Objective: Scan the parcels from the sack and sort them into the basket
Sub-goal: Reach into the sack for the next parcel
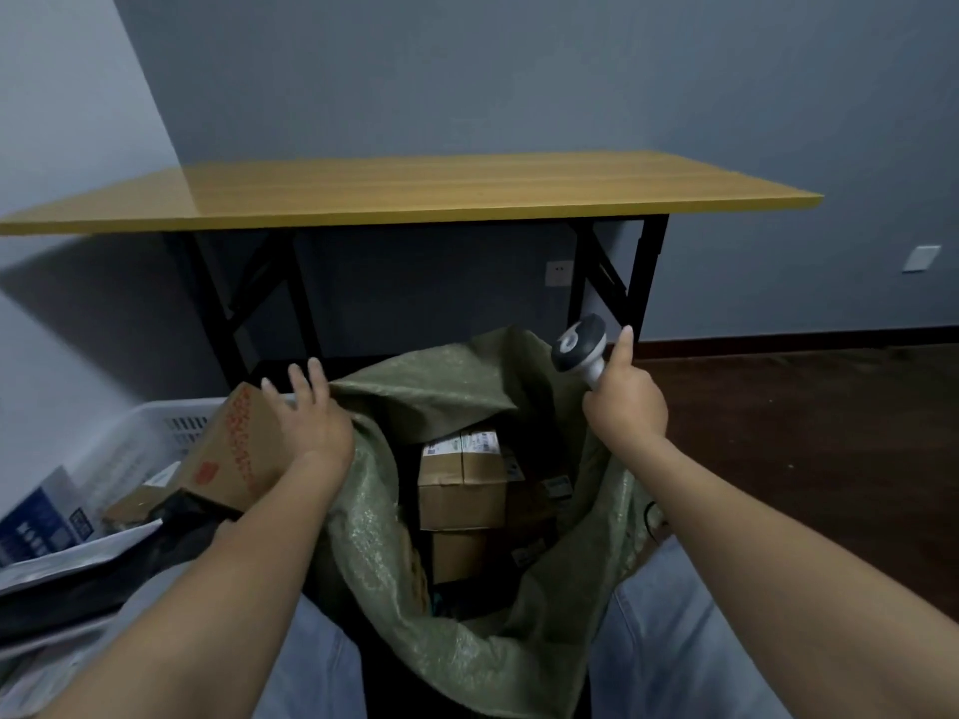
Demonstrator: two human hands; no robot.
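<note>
- Lower left: the basket (pixel 155 417) holds a crowded heap of mailers. A tilted load dropped here could slide off it or over the rim.
- Left of centre: your left hand (pixel 311 422) lies on the box (pixel 238 454) over the basket, fingers spread and straight, thumb hidden. With so loose a hold, the box may slip.
- Centre: the sack (pixel 467 386) gapes at your knees, parcels (pixel 462 480) inside. Its slack fold may flop over them.
- Right of centre: your right hand (pixel 625 402) wraps the scanner (pixel 581 350), one finger raised. It looks aimed away from the box, so a scan could be missed.

Grey-blue walls (pixel 467 70) surround a table (pixel 415 189) with a yellow wooden top and black legs. The floor (pixel 804 407) is dark wood. Two sockets (pixel 559 274) sit low on the wall.
</note>
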